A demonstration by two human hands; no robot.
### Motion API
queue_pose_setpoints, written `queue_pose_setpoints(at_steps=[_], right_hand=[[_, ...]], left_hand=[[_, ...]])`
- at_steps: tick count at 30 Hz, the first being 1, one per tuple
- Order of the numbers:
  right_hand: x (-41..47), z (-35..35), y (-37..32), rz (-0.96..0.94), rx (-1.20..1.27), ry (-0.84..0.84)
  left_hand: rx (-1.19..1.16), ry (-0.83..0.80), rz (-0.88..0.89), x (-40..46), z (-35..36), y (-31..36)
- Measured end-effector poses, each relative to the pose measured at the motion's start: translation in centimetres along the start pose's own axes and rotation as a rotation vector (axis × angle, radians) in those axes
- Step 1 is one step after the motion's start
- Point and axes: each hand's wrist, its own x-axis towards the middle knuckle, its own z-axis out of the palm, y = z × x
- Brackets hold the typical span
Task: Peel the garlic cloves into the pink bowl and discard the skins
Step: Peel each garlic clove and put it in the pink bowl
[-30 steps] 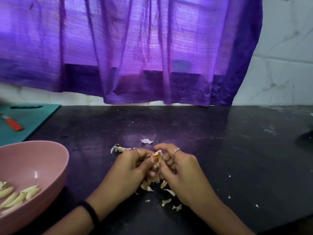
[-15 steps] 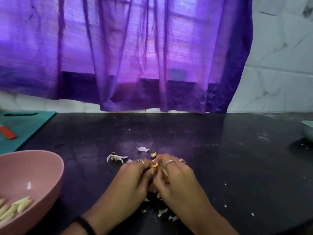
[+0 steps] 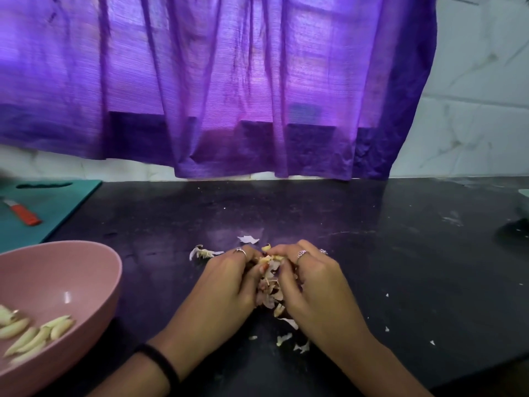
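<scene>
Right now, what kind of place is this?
Most likely a home kitchen counter. A dark stone countertop runs to a tiled wall, with a teal cutting board holding an orange-handled knife. A pink bowl holds peeled garlic cloves.

The glossy black stone counter (image 3: 372, 253) bears a round pink plastic bowl (image 3: 94, 270), a teal cutting board (image 3: 63, 202) (far left) and scattered papery garlic skins (image 3: 248, 239).

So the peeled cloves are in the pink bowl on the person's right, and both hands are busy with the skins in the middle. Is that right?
Not quite: the head view shows the pink bowl with the peeled cloves on the person's left. The rest holds: left hand and right hand work the skins in the middle.
</scene>
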Motion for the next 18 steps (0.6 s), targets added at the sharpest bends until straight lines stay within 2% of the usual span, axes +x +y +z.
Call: queue_pose_setpoints(at_steps=[4,8,11,13,15,18], right_hand=[[0.3,-0.6,0.6,0.158,-0.021,0.126],[0.4,-1.1,1.9,0.353,-0.143,0.000],[0.3,-1.2,2.1,0.430,-0.173,-0.103],[0.3,-1.3,1.9,0.423,-0.201,-0.114],[0.4,-1.5,1.6,0.356,-0.252,-0.058],[0.4,-1.7,0.6,0.194,-0.069,0.074]], left_hand=[[0.013,0.043,-0.068,0.1,-0.4,-0.2],[-0.052,0.038,-0.071,0.0,-0.6,0.5],[-0.116,0.047,-0.116,0.1,-0.7,0.7],[-0.168,0.043,-0.142,0.1,-0.6,0.8],[-0.220,0.024,-0.158,0.1,-0.5,0.8],[-0.274,0.011,-0.196,0.1,-0.5,0.5]])
